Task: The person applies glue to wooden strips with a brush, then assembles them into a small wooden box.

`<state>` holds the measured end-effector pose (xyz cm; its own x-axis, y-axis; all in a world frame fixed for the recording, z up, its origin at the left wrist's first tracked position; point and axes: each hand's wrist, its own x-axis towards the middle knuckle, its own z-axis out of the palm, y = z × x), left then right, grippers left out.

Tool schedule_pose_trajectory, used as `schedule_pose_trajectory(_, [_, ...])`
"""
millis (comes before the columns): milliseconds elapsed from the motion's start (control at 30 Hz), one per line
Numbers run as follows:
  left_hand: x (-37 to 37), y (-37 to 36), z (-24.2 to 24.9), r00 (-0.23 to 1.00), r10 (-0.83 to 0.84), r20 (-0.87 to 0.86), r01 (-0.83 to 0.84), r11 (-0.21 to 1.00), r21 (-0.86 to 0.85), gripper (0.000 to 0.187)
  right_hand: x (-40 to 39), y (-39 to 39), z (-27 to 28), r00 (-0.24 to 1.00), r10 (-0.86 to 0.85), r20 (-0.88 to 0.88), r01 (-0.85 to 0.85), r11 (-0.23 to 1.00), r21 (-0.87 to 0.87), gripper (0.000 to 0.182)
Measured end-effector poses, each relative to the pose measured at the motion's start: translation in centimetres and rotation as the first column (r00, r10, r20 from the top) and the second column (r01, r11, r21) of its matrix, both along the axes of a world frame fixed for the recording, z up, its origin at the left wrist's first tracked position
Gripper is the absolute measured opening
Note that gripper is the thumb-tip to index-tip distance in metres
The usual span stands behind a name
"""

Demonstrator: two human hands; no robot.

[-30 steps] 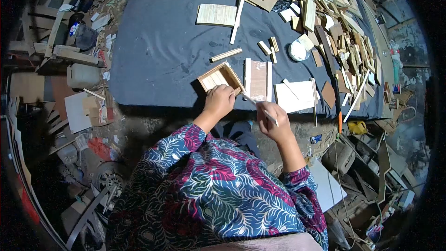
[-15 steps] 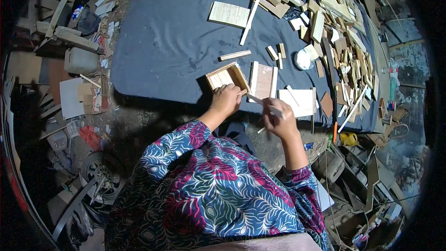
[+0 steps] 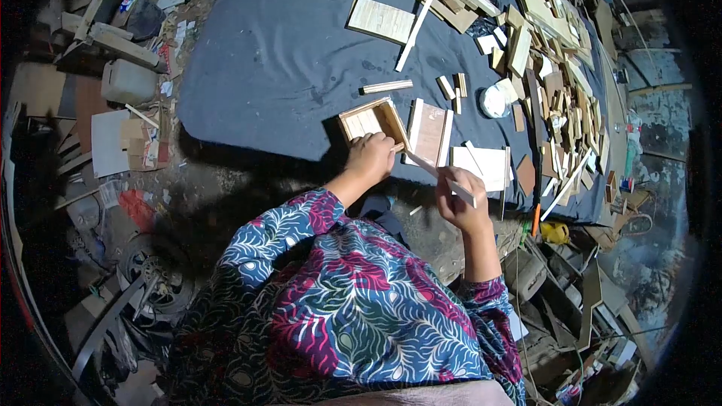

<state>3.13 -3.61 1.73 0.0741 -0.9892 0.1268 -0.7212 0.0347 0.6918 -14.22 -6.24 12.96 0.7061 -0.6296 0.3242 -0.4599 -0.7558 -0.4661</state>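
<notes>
A small shallow wooden box (image 3: pixel 368 120) sits near the front edge of a dark blue cloth-covered table (image 3: pixel 286 53). My left hand (image 3: pixel 371 158) grips the box at its near right corner. In my right hand (image 3: pixel 460 197) I hold a thin pale stick (image 3: pixel 444 174), whose tip points toward the box's near corner. A flat brown panel with pale side strips (image 3: pixel 429 134) lies just right of the box, and a white sheet (image 3: pixel 481 165) lies beyond my right hand.
A small white tub (image 3: pixel 494 101) stands among a heap of wood offcuts (image 3: pixel 556 83) on the table's right side. Long strips and a board (image 3: pixel 381 19) lie at the back. Scrap wood, a jug (image 3: pixel 129 81) and clutter fill the floor on the left.
My right hand has drawn back slightly from the box with the stick. The head view has shifted a little; my left hand stays on the box.
</notes>
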Motion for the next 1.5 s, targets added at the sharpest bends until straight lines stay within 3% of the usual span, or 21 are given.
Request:
schedule_pose_trajectory(200, [0.0,0.0,0.1,1.000,-0.003,0.007,0.003,1.000,0.006,0.010,0.4,0.2,-1.1,0.997,0.009,-0.073,-0.008,1.000,0.009,0.027])
schedule_pose_trajectory(233, [0.0,0.0,0.1,1.000,-0.006,0.004,0.006,1.000,0.005,0.009,0.1,0.2,-1.2,0.997,-0.047,-0.054,0.050,0.997,0.065,0.026])
schedule_pose_trajectory(367, [0.2,0.0,0.2,1.000,-0.011,0.005,0.011,1.000,0.014,0.009,0.5,0.2,-0.1,0.994,-0.103,0.033,0.103,0.995,0.010,0.027])
schedule_pose_trajectory(433, [0.1,0.0,0.1,1.000,-0.015,0.026,0.014,1.000,0.028,0.009,0.7,0.4,-0.3,0.997,-0.065,-0.040,0.067,0.995,0.074,0.028])
schedule_pose_trajectory(533, [0.1,0.0,0.0,0.999,-0.017,0.030,0.017,1.000,0.003,0.009,0.6,0.2,-1.1,0.994,-0.091,-0.060,0.092,0.996,0.009,0.026])
schedule_pose_trajectory(600, [0.1,0.0,0.2,1.000,-0.006,0.030,0.006,1.000,0.002,0.009,0.0,-0.2,-0.3,0.990,-0.099,0.105,0.096,0.995,0.030,0.018])
schedule_pose_trajectory(667, [0.1,0.1,0.2,1.000,-0.003,0.029,0.003,1.000,0.005,0.010,0.0,0.1,0.1,0.944,-0.247,0.217,0.245,0.969,0.037,0.013])
schedule_pose_trajectory(700, [0.1,0.1,0.1,1.000,-0.007,0.028,0.007,1.000,0.017,0.010,0.1,0.1,0.2,0.953,-0.182,0.241,0.201,0.978,-0.057,0.010])
schedule_pose_trajectory(733, [0.1,0.0,0.1,1.000,-0.013,0.026,0.013,1.000,0.027,0.010,-0.6,0.3,-0.4,0.978,-0.129,0.161,0.129,0.992,0.011,0.014])
schedule_pose_trajectory(800, [0.0,-0.1,0.2,1.000,-0.010,0.021,0.009,1.000,0.027,0.010,-0.3,0.6,-0.9,0.999,-0.036,0.028,0.037,0.998,-0.058,0.021])
schedule_pose_trajectory(867, [0.0,0.0,0.2,1.000,-0.004,0.019,0.003,1.000,0.028,0.010,0.0,0.7,-1.5,0.998,-0.012,-0.069,0.011,1.000,-0.017,0.032])
schedule_pose_trajectory(933, [0.1,0.0,0.1,1.000,-0.005,0.014,0.004,1.000,0.028,0.010,-0.5,0.6,-1.2,0.998,-0.055,-0.028,0.056,0.998,0.014,0.029])
schedule_pose_trajectory(1033, [0.1,0.1,0.5,1.000,-0.008,0.020,0.008,1.000,0.016,0.010,-1.5,0.3,-1.5,0.917,-0.245,0.314,0.227,0.970,0.091,0.008])
schedule_pose_trajectory(1067, [0.1,0.2,0.6,1.000,-0.010,0.019,0.009,1.000,0.015,0.010,-1.9,0.4,-1.3,0.867,-0.372,0.331,0.345,0.928,0.137,0.010])
schedule_pose_trajectory(1133, [0.0,0.2,0.6,0.999,-0.022,0.031,0.021,0.999,0.030,0.009,-2.0,0.7,-1.4,0.851,-0.422,0.314,0.357,0.902,0.243,0.008])
schedule_pose_trajectory(1200, [0.0,0.2,0.6,1.000,-0.010,0.022,0.009,1.000,0.022,0.009,-1.4,0.8,-1.6,0.964,-0.139,0.225,0.131,0.990,0.049,0.005])
schedule_pose_trajectory(1233, [0.0,0.2,0.6,1.000,0.003,0.013,-0.004,1.000,0.015,0.009,-0.7,1.3,-1.3,0.979,-0.148,0.143,0.134,0.986,0.103,0.005])
schedule_pose_trajectory(1333, [0.2,0.1,0.6,1.000,0.007,0.007,-0.007,1.000,0.024,0.010,-0.1,1.4,-2.5,1.000,-0.021,-0.004,0.021,1.000,-0.016,0.012])
schedule_pose_trajectory(1433, [0.3,0.1,0.9,1.000,-0.007,-0.001,0.007,0.999,0.035,0.010,-0.5,0.8,-1.9,0.992,-0.038,0.123,0.057,0.987,-0.150,0.024])
schedule_pose_trajectory(1500, [0.4,0.3,1.0,1.000,-0.005,-0.013,0.005,0.999,0.034,0.010,-1.7,0.5,-1.3,0.940,-0.198,0.277,0.223,0.973,-0.064,0.014])
